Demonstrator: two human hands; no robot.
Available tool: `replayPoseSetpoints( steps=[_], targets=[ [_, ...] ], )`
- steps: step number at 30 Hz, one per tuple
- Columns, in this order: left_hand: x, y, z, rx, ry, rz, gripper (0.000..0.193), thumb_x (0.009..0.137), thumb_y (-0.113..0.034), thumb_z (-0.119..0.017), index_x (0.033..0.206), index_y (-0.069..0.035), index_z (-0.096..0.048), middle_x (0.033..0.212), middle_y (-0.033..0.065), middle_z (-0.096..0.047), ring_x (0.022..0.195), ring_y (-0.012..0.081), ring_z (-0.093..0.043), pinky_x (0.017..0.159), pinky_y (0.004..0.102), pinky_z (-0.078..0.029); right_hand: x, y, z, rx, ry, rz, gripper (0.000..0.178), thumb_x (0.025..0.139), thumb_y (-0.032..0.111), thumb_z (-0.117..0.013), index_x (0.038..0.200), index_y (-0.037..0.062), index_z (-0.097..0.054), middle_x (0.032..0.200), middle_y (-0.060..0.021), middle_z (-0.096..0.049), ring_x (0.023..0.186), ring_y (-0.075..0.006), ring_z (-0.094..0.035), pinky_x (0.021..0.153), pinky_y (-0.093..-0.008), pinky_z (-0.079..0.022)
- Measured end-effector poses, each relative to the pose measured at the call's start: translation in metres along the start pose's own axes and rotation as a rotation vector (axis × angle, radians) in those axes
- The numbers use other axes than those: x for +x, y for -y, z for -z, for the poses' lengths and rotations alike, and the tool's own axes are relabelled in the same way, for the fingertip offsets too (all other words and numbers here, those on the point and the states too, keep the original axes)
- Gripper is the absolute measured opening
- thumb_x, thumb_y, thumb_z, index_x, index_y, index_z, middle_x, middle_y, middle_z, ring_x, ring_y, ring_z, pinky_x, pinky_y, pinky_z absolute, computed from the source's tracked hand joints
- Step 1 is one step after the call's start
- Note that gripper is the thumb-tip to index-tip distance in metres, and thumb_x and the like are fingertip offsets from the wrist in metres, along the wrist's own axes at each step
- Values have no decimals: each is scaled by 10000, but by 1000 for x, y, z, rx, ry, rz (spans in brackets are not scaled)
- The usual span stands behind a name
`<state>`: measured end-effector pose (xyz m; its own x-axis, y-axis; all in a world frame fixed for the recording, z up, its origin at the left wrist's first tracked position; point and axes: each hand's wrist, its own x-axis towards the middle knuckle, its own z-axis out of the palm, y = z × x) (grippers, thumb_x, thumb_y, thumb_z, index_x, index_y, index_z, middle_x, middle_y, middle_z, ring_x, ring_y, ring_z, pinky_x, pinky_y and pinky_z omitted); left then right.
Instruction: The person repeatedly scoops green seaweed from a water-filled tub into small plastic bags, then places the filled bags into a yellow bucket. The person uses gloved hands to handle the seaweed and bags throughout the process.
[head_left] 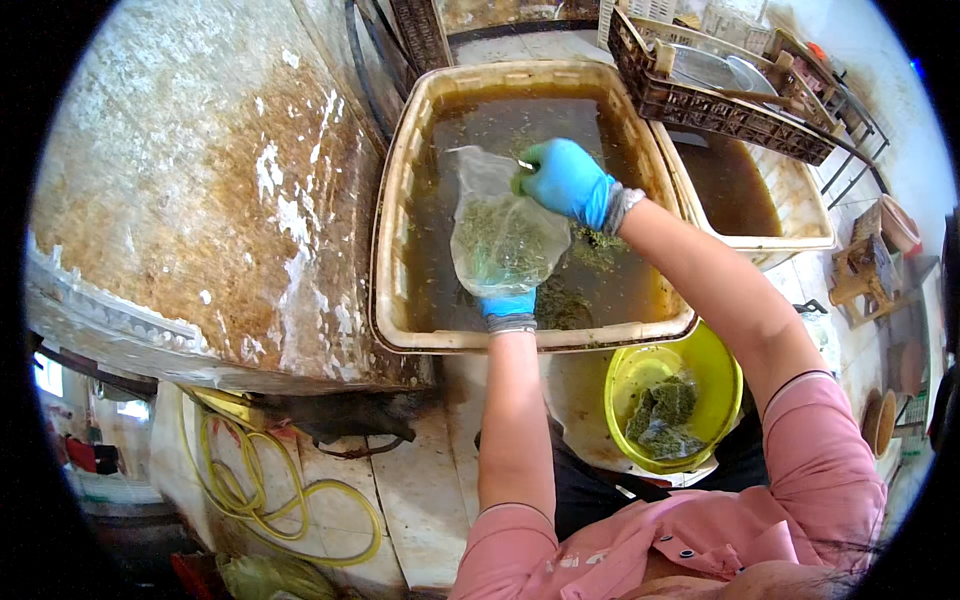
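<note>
A limp, see-through plastic bag or sheet (505, 235) with green plant bits on it hangs over a tub of murky water (440, 230). My left hand (508, 303), in a blue glove, holds it from below; the fingers show only dimly through the plastic. By its upper right edge, my right hand (568, 182) is closed in a blue glove with greenish fingertips. A small pale tip (526, 165) sticks out of these fingers; what it belongs to is hidden. Green plant clumps (598, 250) float right of the plastic.
Right of my left forearm, a yellow-green basin (728, 375) holds dark green plant matter (665, 412). A second tub (800, 220) stands at the right beneath a brown crate (720, 118). A stained block (200, 190) borders the left. A yellow hose (250, 480) lies coiled below it.
</note>
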<state>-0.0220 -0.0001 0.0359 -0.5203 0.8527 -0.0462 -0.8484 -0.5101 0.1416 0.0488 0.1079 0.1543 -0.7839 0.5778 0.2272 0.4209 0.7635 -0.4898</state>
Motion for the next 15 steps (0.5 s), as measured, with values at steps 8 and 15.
replayPoseSetpoints(
  steps=[8,15],
  targets=[
    [-7,-8,41,181,-354,-41,479,945,-416,-432,1304,-105,-493,1341,128,-492,1196,350,-478,978,527,-410,15,15,-9,-27,-91,-15,235,776,254,-614,871,51,-688,830,-210,-645,778,-385,-624,726,-431,-505],
    [11,13,59,164,-345,-96,420,951,-342,-455,1253,-61,-531,1312,129,-528,1183,314,-501,992,502,-407,2,-19,8,30,-288,-125,224,790,232,-575,896,67,-683,855,-201,-653,817,-387,-624,760,-442,-508]
  ],
)
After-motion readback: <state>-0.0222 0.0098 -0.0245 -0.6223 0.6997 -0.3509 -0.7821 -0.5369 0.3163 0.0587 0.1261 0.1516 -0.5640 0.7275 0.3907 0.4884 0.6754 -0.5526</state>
